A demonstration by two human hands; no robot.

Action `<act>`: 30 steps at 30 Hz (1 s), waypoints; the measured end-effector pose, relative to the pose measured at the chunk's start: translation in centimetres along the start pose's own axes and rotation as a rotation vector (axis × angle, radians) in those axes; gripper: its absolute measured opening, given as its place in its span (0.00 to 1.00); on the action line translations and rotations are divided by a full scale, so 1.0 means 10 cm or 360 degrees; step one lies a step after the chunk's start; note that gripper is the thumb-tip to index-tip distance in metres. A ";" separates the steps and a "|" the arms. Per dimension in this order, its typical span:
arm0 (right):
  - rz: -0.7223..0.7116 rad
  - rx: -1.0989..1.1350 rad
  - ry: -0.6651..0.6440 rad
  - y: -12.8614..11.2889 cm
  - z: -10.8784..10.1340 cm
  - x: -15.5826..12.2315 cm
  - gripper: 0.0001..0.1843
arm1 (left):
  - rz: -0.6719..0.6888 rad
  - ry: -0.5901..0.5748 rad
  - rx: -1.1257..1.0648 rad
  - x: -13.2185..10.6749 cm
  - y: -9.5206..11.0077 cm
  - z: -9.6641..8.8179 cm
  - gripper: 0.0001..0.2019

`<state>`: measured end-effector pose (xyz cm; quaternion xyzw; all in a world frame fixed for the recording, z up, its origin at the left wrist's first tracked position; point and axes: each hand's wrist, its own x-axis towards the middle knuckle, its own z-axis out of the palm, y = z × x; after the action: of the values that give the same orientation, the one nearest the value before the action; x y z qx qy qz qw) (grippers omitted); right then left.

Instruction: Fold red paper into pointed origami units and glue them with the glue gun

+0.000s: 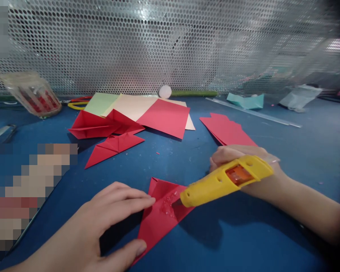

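Observation:
A folded red paper [155,223] lies on the blue table in front of me, with a patch of clear, shiny glue [169,205] on it. My left hand [110,215] holds this paper at its left side, fingertips near the upper part and thumb on the lower corner. In my right hand [243,162] is a yellow hot glue gun [215,185], gripped from behind. Its nozzle points left and down and meets the glue patch. The gun's body hides most of my right fingers.
Beyond the hands lie folded red papers [93,124], red, cream and green sheets [167,117], and a red stack [226,130]. Farther back are a tilted jar [34,94], yellow-handled scissors [78,105], a clear strip [252,112], and a perforated metal screen [124,45].

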<state>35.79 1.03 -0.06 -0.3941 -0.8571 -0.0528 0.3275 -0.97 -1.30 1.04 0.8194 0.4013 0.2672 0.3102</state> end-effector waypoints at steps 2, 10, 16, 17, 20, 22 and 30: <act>0.0018 -0.0012 0.0028 0.01 0.00 0.00 0.20 | -0.0001 -0.0017 0.0009 0.00 -0.01 0.00 0.20; 0.0004 0.0018 -0.0006 0.01 -0.03 0.03 0.22 | -0.0015 -0.0036 -0.0007 0.00 0.00 -0.02 0.22; 0.0007 0.0004 0.0028 -0.02 -0.03 0.04 0.20 | 0.0050 -0.0001 -0.0036 0.02 0.01 0.00 0.29; -0.0002 0.0016 0.0024 -0.04 -0.02 0.06 0.20 | 0.0043 0.0003 -0.0041 0.02 0.01 0.00 0.29; -0.0033 0.0048 0.0020 -0.15 0.01 0.12 0.20 | 0.0017 0.0015 -0.0051 0.02 0.01 -0.01 0.27; -0.0043 0.0056 0.0022 -0.23 0.03 0.16 0.16 | 0.0009 0.0020 -0.0044 0.01 0.01 -0.01 0.26; -0.0025 0.0079 0.0100 -0.29 0.12 0.18 0.07 | 0.0007 0.0016 -0.0024 0.00 0.00 0.00 0.26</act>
<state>32.26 0.64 0.60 -0.3772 -0.8506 -0.0464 0.3635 -0.92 -1.30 1.06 0.8165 0.3990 0.2751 0.3136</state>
